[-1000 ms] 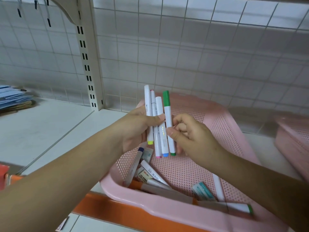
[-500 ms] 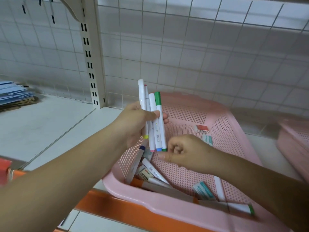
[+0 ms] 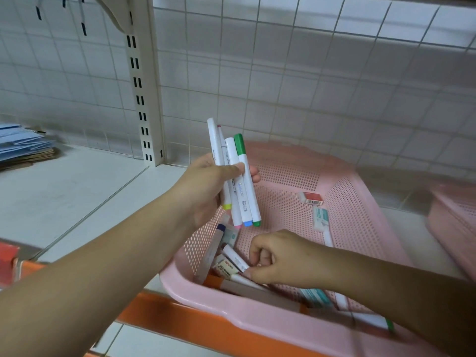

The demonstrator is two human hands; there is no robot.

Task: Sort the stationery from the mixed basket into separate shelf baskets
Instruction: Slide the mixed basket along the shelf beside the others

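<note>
A white shelf (image 3: 77,191) backed by a grid wall (image 3: 283,73) carries the pink mixed basket (image 3: 231,315), its contents heaped in the near left corner. Above it the left hand (image 3: 206,186) grips four markers (image 3: 246,191) upright in a fan, seemingly gathering one kind to shelve together. The right hand (image 3: 280,258), fingers curled, reaches into the heap and pinches the end of a white marker (image 3: 235,257), probably next for the bundle; erasers (image 3: 310,198) lie apart, far right.
</note>
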